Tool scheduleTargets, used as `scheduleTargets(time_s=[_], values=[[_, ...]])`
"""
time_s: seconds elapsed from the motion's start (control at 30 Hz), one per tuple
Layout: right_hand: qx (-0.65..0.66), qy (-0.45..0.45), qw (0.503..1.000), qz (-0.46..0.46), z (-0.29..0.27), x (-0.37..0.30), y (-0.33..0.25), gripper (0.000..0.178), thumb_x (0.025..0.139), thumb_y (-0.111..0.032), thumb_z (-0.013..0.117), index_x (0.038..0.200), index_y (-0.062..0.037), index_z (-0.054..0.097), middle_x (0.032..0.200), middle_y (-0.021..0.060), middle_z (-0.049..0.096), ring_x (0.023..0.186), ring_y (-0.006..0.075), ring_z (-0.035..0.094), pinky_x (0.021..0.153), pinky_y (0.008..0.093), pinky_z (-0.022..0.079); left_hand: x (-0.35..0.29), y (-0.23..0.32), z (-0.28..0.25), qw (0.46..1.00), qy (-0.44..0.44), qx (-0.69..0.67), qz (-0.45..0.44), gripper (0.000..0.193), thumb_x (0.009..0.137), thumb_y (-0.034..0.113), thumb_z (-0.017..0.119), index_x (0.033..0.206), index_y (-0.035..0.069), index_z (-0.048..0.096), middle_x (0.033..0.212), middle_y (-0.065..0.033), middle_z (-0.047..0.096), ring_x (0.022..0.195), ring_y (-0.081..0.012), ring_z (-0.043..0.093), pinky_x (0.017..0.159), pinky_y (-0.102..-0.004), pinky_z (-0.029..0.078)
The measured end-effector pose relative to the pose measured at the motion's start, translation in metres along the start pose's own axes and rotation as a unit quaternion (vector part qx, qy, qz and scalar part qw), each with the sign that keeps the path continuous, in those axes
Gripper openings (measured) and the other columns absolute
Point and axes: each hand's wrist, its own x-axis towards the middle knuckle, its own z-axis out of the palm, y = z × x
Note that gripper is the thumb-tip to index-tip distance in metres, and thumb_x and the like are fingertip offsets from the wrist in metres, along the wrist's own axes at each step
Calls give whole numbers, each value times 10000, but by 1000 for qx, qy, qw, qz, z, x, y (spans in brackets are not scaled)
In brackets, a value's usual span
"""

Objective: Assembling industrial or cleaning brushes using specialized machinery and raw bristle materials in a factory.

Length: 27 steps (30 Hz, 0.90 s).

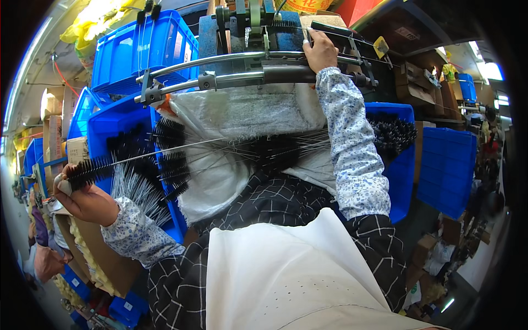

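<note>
At the left, my left hand (85, 201) is closed round the bristled end of a black tube brush (91, 169). A white covering shows on one of its fingertips. The brush's thin wire stem slants up to the right, over the open bin. My right hand (320, 52) is up at the bench machine (254, 16), beyond the metal rails (236, 81). Its fingers are bent together beside a dark bar; whatever they pinch is too small to make out. Just left of these fingers, another black brush (283, 25) lies across the machine.
Many black brushes (275, 151) lie over my lap on white plastic sheeting (212, 181). A blue bin (102, 124) with brushes stands at the left, another blue bin (404, 181) at the right. A blue crate (124, 60) sits at the far left. Cardboard boxes (415, 88) are at the right.
</note>
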Motion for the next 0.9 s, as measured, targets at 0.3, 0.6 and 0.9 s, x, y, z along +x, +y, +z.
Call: scheduleTargets(time_s=[0.3, 0.6, 0.9], values=[[2, 6, 1000, -15, 12, -3, -25, 362, 745, -159, 542, 1098, -76, 529, 1082, 92, 537, 998, 216, 508, 821, 405, 361, -2, 2, -14, 1000, 26, 7, 8, 225, 842, 69, 425, 1034, -49, 441, 925, -173, 539, 806, -224, 551, 702, -270, 481], [-15, 5, 1000, -9, 17, -6, -59, 327, 750, -155, 551, 1066, -71, 545, 1015, 75, 557, 932, 204, 530, 771, 397, 380, -2, -2, -19, 999, 26, -22, -10, 238, 840, 65, 428, 1046, -54, 436, 924, -176, 542, 822, -227, 556, 722, -280, 484], [-18, 28, 999, -36, 28, -9, -85, 193, 769, -118, 516, 949, -71, 566, 927, 55, 565, 883, 199, 543, 730, 378, 370, -8, -2, 3, 998, 7, -59, -28, 231, 841, 76, 438, 1040, -41, 452, 935, -163, 546, 829, -222, 557, 749, -275, 469]])
